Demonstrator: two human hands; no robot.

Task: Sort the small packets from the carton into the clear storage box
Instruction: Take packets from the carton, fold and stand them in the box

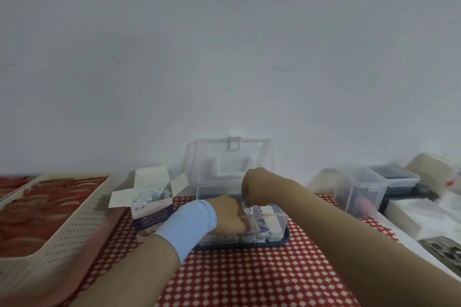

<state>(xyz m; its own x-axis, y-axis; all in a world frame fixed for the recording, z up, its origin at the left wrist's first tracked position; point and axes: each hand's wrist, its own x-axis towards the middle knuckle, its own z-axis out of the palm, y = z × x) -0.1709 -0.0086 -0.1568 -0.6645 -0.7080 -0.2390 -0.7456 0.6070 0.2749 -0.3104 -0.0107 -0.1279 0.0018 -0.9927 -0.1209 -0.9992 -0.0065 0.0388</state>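
The open carton (149,209), white and purple, stands left of centre with several small packets (152,194) showing inside. The clear storage box (280,219) sits in the middle on a dark blue base, its lid (229,157) raised against the wall. Rows of small white packets (262,225) fill the box. My left hand (228,214), a blue band on its wrist, reaches into the box with fingers down among the packets. My right hand (257,187) hovers over the box's back edge, fingers pinched on a small white packet; the pinch is partly hidden.
A beige perforated basket (62,227) lies at the left. A second clear container (361,189) with dark contents stands at the right, with white paper and packages (411,214) beside it. The red-and-white patterned cloth (249,276) covers the table in front.
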